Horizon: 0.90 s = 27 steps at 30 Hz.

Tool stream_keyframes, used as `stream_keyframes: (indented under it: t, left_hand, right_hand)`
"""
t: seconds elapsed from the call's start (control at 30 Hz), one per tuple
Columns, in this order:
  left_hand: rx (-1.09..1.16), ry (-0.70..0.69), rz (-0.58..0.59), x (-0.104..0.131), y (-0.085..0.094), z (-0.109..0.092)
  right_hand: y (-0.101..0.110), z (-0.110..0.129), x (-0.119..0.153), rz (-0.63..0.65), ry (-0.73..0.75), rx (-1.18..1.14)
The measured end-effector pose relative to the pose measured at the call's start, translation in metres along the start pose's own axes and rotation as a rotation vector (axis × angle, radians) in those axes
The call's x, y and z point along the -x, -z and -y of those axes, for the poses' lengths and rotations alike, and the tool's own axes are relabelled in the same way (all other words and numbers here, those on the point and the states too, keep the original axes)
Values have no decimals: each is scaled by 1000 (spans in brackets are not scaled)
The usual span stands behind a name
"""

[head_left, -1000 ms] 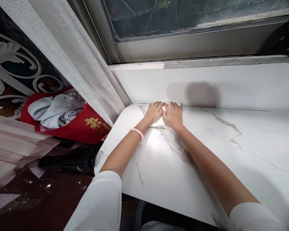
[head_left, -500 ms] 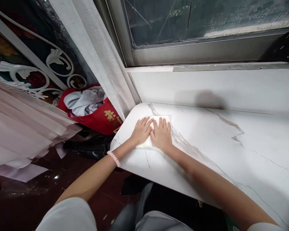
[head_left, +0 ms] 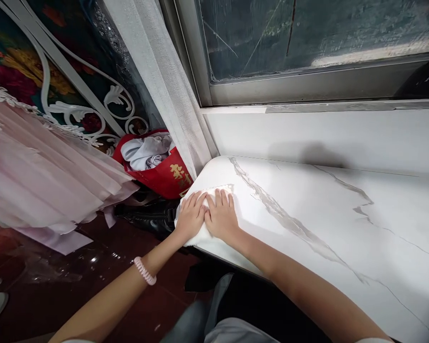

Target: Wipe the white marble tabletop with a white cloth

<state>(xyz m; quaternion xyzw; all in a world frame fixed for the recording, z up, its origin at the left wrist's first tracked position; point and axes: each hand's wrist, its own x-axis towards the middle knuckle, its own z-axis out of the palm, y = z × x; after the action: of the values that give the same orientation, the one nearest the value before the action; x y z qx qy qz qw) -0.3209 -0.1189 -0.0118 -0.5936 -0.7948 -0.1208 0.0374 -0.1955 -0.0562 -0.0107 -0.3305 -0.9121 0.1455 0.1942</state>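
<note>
Nearest me, my left hand [head_left: 190,217] and right hand [head_left: 221,215] press flat, side by side, each grip spread on the white cloth [head_left: 204,235] at the rounded corner of the marbled tabletop [head_left: 318,205]. Beyond stand a red bag [head_left: 160,179], curtain [head_left: 164,62] and window [head_left: 307,33].

A white cloth [head_left: 201,237] lies on the table [head_left: 329,205] — white, grey-veined.

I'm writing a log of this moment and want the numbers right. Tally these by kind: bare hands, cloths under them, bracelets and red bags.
Hands: 2 (left hand, right hand)
White cloth: 1
Pink coiled bracelet: 1
Red bag: 1
Total: 5
</note>
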Motion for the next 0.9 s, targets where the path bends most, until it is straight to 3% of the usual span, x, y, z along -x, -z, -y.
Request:
stream_keyframes:
  t: [0.27,0.57,0.73,0.9]
  left_hand:
    - [-4,34,48,-105,-14,-21]
    - [44,-90,62,-205,-44,-29]
    - [27,-137,54,-225,-48,-33]
    - [22,-124,74,-214,-43,-40]
  right_hand:
    - [2,-60,-79,-25,-74,99]
    - [3,-117,-140,-97,-180,183]
    - [5,-130,-151,-115,-213,206]
    - [9,-127,-141,-98,-219,217]
